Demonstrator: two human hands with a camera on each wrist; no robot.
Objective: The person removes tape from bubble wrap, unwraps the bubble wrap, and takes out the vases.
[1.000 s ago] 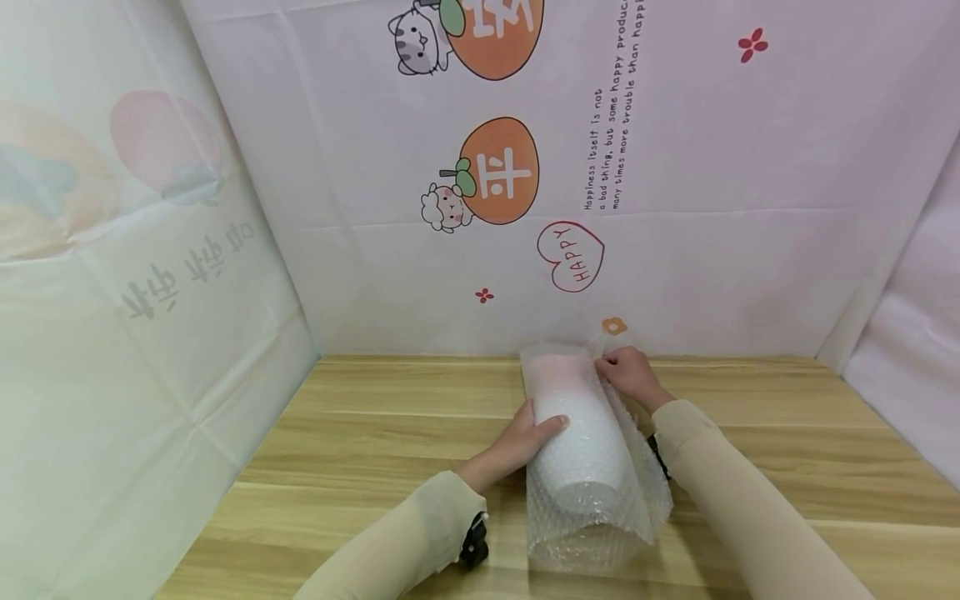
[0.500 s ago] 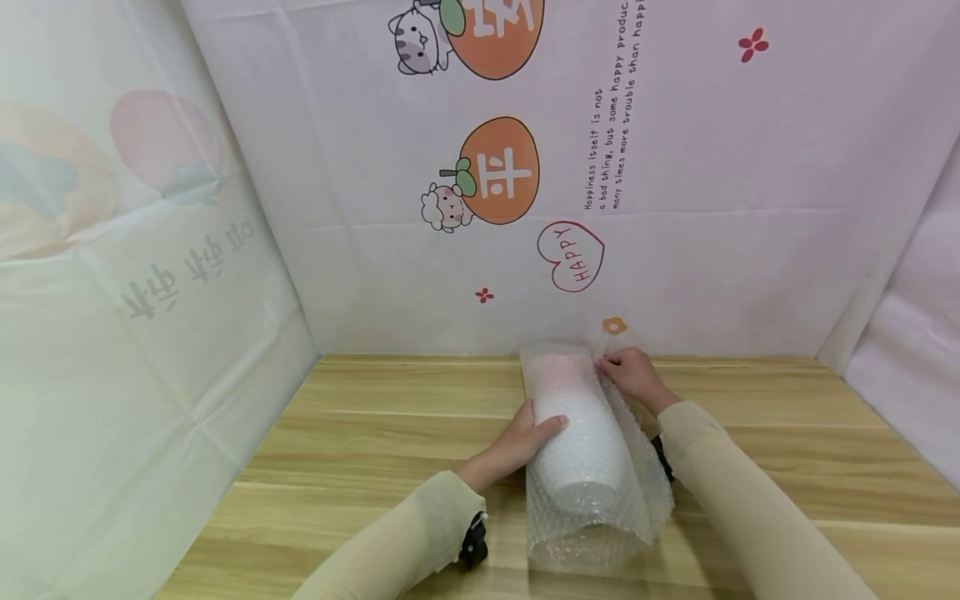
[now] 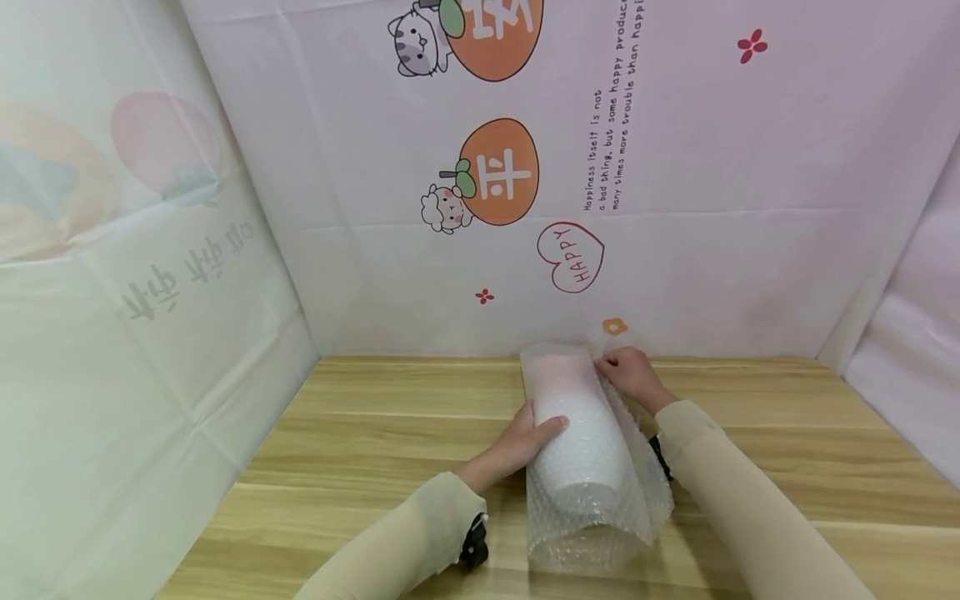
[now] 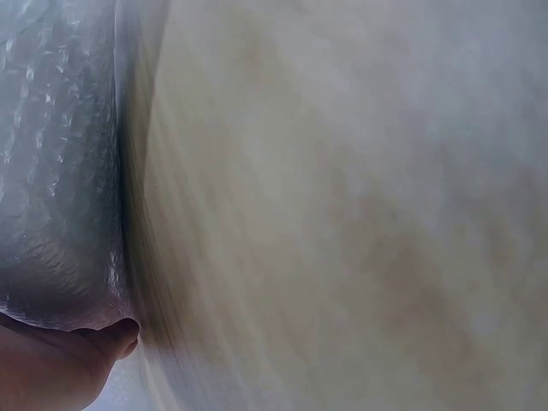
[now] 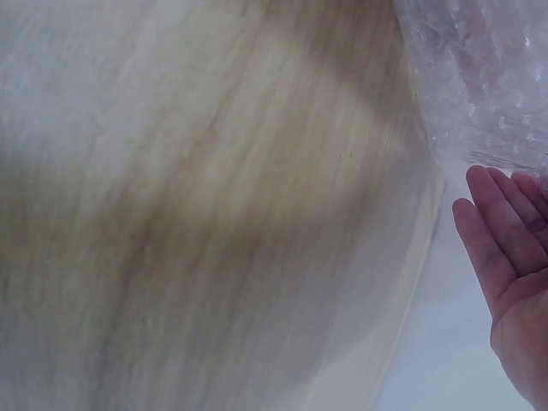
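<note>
A white, bottle-shaped object, pinkish at its far end, lies on the table inside clear bubble wrap. My left hand grips it through the wrap from the left side, thumb on top. At the far right corner of the package, my right hand pinches the edge of the bubble wrap. A loose flap of wrap slopes down along the right side, and the near end gapes. In the left wrist view, the left hand sits right against the wrapped side. The right wrist view has the right hand's fingers at the wrap's edge.
A wood-grain table carries the package near its back edge. Behind it hangs a white printed cloth with fruit, animals and lettering, and more cloth closes off the left side.
</note>
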